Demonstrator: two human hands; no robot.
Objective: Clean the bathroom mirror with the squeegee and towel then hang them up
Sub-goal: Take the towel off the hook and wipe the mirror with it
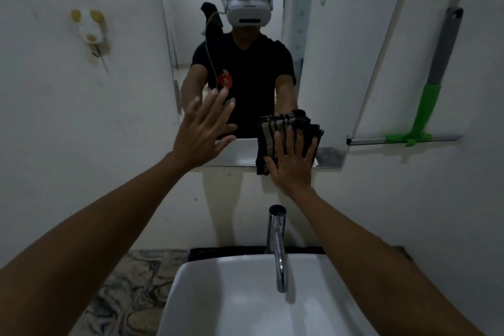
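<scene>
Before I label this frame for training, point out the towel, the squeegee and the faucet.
towel (272, 131), head view, on its striped upper fold.
squeegee (428, 106), head view, on its green handle.
faucet (278, 243), head view, on its chrome stem.

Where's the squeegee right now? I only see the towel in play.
In the head view the squeegee hangs on the wall at far right, beside the mirror, in neither hand; the right hand presses the towel.

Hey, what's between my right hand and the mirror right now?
In the head view, the folded striped towel lies between your right hand and the mirror; flat fingers press it against the lower edge of the glass.
</scene>
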